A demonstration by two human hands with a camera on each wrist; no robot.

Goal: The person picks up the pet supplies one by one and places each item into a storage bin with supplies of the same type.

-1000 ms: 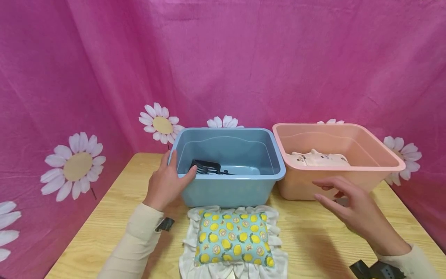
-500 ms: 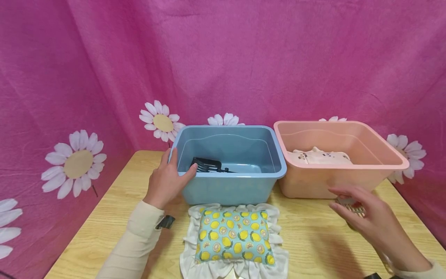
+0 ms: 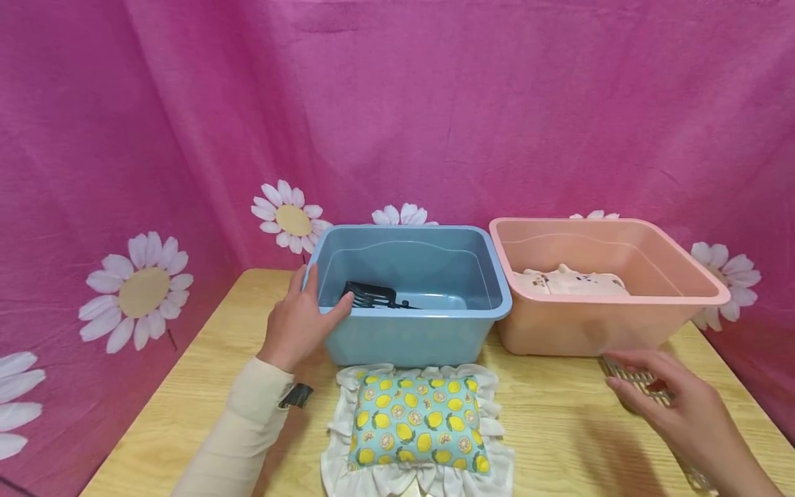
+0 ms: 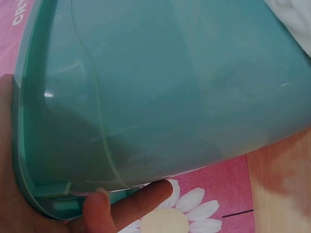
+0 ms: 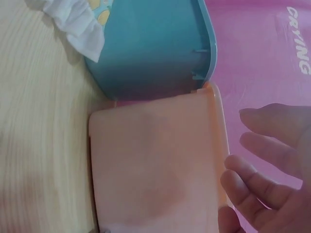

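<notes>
In the head view my left hand (image 3: 299, 321) grips the front left corner of the blue plastic bin (image 3: 416, 338), thumb over the front rim. The left wrist view shows fingers (image 4: 141, 201) curled beneath the bin's rim. Inside that bin lies a black slotted utensil (image 3: 373, 293), partly hidden by the front wall. My right hand (image 3: 689, 407) hovers above the table at the right, fingers loosely bent, holding nothing. Below it, partly covered by the hand, is a greyish slotted utensil (image 3: 627, 376) with its handle towards the front; its exact kind is unclear.
A pink bin (image 3: 577, 328) with a folded pale printed cloth item (image 3: 568, 283) stands right of the blue one, their rims close together. A lemon-print cushion (image 3: 416, 424) with white ruffles lies before the blue bin. Pink flowered fabric (image 3: 397, 110) hangs behind the table.
My right hand has moved right and nearer to me, from before the pink bin to over the slotted utensil, which now shows more. The left hand stays on the blue bin's corner.
</notes>
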